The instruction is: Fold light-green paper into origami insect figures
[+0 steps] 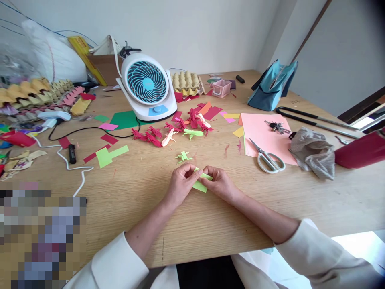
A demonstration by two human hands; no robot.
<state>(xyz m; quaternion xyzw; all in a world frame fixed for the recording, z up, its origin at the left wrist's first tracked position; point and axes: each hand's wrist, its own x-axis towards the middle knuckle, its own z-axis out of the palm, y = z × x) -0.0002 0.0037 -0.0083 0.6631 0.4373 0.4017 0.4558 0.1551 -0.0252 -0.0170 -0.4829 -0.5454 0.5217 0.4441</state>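
Between my two hands is a small piece of light green paper [199, 186], partly folded. My left hand [182, 180] pinches its left side with thumb and fingers. From the other side, my right hand [221, 182] pinches the paper's right edge, and my fingers cover part of it. Just beyond my hands lies a small light green folded-paper figure [183, 156]. Farther back sits a group of similar figures, with red ones [148, 135], a cream one [169, 137] and a larger green one [193, 133].
Behind the figures stands a white and blue fan [147, 86]. Green paper scraps [104, 157] and a black marker [72, 154] lie left. To the right are scissors [269, 158], pink paper [255, 128], keys [278, 127], a crumpled cloth [313, 152] and a red bottle [361, 149].
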